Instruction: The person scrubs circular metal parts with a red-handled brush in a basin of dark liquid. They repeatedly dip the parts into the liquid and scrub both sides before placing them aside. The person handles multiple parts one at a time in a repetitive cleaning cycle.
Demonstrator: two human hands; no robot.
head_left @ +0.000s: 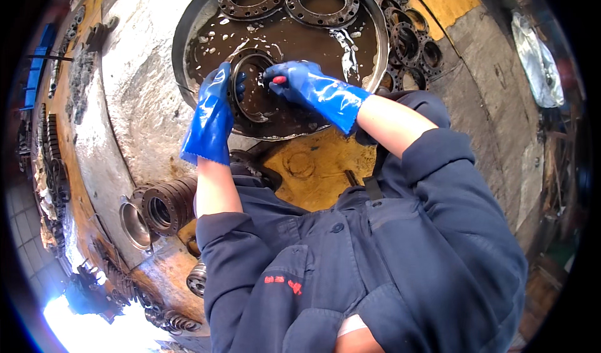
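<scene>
Steel ring (235, 104) in the round tub (179, 49), near edge, over brown liquid (300, 43); whether its lower edge touches, can't tell. Left gloved hand (215, 96) clasps its left side, fingers through the bore, seemingly to steady it with the opening exposed. Right gloved hand (299, 81), curled at the opposite side, pinches a small red item (279, 79), mostly hidden. Two bolt-holed flanges (250, 12) sit at the far rim, apparently leaving working room.
</scene>
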